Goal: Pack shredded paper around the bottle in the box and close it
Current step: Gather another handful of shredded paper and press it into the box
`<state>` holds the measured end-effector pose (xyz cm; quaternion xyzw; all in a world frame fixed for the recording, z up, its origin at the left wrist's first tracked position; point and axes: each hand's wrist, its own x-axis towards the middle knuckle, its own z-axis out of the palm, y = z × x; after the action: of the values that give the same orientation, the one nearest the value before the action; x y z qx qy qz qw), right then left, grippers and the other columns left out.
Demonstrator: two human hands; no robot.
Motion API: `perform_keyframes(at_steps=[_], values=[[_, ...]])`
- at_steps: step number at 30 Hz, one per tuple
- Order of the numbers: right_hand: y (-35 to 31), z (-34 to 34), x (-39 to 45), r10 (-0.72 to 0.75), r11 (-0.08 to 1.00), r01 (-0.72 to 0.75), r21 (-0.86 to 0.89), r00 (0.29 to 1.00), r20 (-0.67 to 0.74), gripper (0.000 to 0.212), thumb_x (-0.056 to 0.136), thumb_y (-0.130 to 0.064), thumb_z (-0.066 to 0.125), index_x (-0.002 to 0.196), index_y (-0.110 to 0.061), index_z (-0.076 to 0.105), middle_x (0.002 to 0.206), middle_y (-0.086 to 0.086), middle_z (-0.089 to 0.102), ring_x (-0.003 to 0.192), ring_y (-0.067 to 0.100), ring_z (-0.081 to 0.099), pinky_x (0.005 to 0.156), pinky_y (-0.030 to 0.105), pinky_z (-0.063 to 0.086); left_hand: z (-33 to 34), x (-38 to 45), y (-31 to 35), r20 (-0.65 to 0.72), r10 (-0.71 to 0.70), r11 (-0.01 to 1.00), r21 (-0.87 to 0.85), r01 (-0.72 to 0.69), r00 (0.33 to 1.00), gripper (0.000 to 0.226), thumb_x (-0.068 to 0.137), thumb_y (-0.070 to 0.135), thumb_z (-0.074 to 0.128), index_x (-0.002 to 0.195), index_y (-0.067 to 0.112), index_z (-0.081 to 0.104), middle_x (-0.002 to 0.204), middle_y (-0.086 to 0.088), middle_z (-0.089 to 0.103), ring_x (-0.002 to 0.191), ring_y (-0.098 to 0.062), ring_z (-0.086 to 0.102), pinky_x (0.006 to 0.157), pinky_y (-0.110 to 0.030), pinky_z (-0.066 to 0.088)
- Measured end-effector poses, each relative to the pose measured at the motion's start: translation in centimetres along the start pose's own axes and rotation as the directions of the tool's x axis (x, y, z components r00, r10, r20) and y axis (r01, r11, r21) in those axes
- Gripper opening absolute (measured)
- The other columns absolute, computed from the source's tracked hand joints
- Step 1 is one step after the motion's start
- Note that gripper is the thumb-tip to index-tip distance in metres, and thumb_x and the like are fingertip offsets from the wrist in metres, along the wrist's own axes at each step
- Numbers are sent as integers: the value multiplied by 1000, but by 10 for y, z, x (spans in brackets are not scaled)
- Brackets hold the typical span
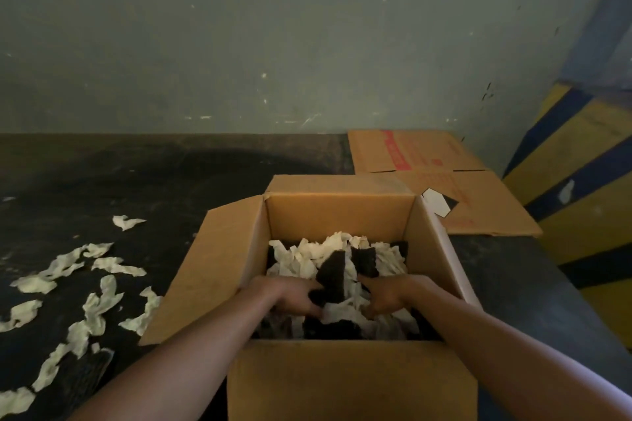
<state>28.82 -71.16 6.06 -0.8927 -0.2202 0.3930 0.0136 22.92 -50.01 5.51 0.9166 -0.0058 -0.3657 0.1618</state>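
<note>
An open cardboard box [342, 215] stands in front of me with all flaps spread out. Inside lies a heap of white shredded paper [307, 258] mixed with dark pieces. The bottle is hidden; I cannot see it. Both hands reach down into the box. My left hand [294, 297] presses on the paper at the near left, fingers curled into it. My right hand [386, 297] does the same at the near right, with a white strip between the two hands.
Loose paper shreds [102, 304] lie scattered on the dark floor to the left. A flattened cardboard sheet [444, 181] with red print lies behind the box at right. A grey-green wall runs across the back; yellow and blue striped steps [581, 181] rise at the right.
</note>
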Motion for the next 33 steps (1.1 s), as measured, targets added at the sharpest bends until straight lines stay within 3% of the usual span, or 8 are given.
perform_keyframes(at_steps=[6,12,16,19,23,28,31,33], values=[[-2,-49,-42,14,988,5,157,993,-116,42,97,-30,59,136,-18,48,132,7,52,96,18,58,73,30,56,-34,-24,-2,-130,46,994,-91,-58,991,58,96,52,56,146,29,39,148,-6,38,130,-27,47,101,-36,41],[-6,5,-18,-15,991,28,-134,995,99,38,94,-33,58,126,-11,59,116,9,64,84,18,61,73,35,51,2,-26,10,211,34,999,-7,-33,977,61,100,49,48,154,23,35,157,-6,38,140,-26,40,112,-41,36],[2,0,-17,-22,1000,19,21,989,146,32,95,-29,57,120,-10,63,97,3,64,79,17,61,66,29,51,3,-29,12,219,23,1000,13,-27,975,60,101,49,47,153,21,37,151,-6,46,133,-25,49,107,-39,42],[14,-18,-24,18,979,-38,200,995,99,29,95,-22,59,123,-17,60,112,8,65,96,23,67,79,36,60,-12,-33,7,188,40,999,-8,-39,981,54,100,49,48,145,19,48,142,-5,54,123,-22,55,99,-35,47],[9,-7,-25,-17,1000,19,-15,994,106,39,94,-28,59,133,-22,54,135,3,54,113,23,57,93,40,53,-10,-26,1,-80,43,998,41,-40,996,47,97,48,54,132,17,51,130,-5,56,104,-18,57,80,-30,47],[-5,8,-28,-54,982,98,-162,965,258,40,100,-21,46,139,-14,49,141,7,50,123,26,52,93,37,44,13,-22,4,242,2,999,38,-12,970,55,101,46,49,149,19,42,146,-6,50,127,-23,52,99,-36,46],[2,-12,-30,-12,1000,6,29,980,200,29,99,-27,51,122,-13,62,108,9,64,92,22,62,74,33,51,3,-28,6,210,0,999,41,-9,978,48,101,45,49,141,19,52,137,-6,58,119,-23,59,92,-34,49],[7,-26,-25,16,992,-12,125,999,-30,30,100,-34,51,118,-12,62,103,9,65,90,23,63,72,33,51,-10,-30,9,74,-21,996,93,15,997,41,101,45,48,127,16,61,121,-7,65,97,-21,63,70,-28,49]])
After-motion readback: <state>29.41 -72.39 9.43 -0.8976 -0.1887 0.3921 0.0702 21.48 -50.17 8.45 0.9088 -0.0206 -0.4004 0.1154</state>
